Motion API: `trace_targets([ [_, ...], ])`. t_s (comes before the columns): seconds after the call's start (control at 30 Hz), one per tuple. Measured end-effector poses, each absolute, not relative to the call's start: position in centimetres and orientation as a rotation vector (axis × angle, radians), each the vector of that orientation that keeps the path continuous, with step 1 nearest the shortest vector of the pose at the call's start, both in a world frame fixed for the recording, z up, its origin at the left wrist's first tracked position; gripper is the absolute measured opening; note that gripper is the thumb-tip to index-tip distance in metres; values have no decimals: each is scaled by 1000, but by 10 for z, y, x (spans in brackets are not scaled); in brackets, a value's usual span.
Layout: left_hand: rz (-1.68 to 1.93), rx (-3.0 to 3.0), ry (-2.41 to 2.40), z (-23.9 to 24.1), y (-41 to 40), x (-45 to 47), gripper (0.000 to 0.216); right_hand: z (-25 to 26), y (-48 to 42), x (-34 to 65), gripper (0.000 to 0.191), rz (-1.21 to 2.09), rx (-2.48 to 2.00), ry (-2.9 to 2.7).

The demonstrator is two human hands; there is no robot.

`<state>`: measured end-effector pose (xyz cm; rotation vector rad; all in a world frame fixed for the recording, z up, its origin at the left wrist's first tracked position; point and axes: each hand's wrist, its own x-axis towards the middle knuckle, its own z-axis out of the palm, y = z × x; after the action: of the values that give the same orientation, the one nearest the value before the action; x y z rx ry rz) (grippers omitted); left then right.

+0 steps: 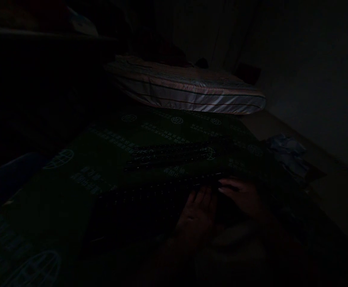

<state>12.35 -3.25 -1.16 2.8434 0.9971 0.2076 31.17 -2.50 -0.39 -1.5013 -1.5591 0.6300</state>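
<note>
The picture is very dark. A flat black piece [132,215] with rows of small light specks along its far edge lies on a green printed sheet [57,199]; its kind cannot be made out. My left hand [197,209] rests flat on its right part, fingers stretched forward. Just to the right, my right hand [241,193] is at the far right edge of the piece, fingers bent and pointing left, close together. What lies between them is lost in shadow. Beyond the hands, several long dark strips [168,153] with light specks lie side by side on the sheet.
A mattress with a striped cover [192,93] stands at the back. Crumpled pale cloth or plastic [287,149] lies on the floor to the right, near a wall [317,79]. Blue fabric [12,175] shows at the left, with a shelf edge [42,32] above.
</note>
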Motion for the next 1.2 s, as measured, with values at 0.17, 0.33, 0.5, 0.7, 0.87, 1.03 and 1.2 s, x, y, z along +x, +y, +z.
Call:
trace_targets([
  [0.17, 206, 2837, 974, -9, -33, 123, 69, 1, -20, 309, 19, 798, -1506, -1471],
  [0.33, 251, 2874, 953, -16, -34, 123, 68, 2, -17, 309, 24, 906, -1559, -1404],
  [0.5, 346, 2920, 953, -19, -36, 123, 61, 5, -14, 307, 29, 982, -1545, -1365],
  [0.7, 450, 2957, 971, -21, -38, 123, 44, 3, -10, 305, 28, 989, -1554, -1415],
  [0.87, 526, 2991, 967, -27, -40, 124, 33, 5, -5, 302, 21, 862, -1533, -1586],
  [1.03, 617, 2987, 951, -27, -40, 124, 30, 4, 0, 301, 18, 709, -1471, -1825],
  [1.2, 629, 2992, 954, -26, -41, 125, 28, 3, 3, 303, 16, 514, -1410, -2072],
])
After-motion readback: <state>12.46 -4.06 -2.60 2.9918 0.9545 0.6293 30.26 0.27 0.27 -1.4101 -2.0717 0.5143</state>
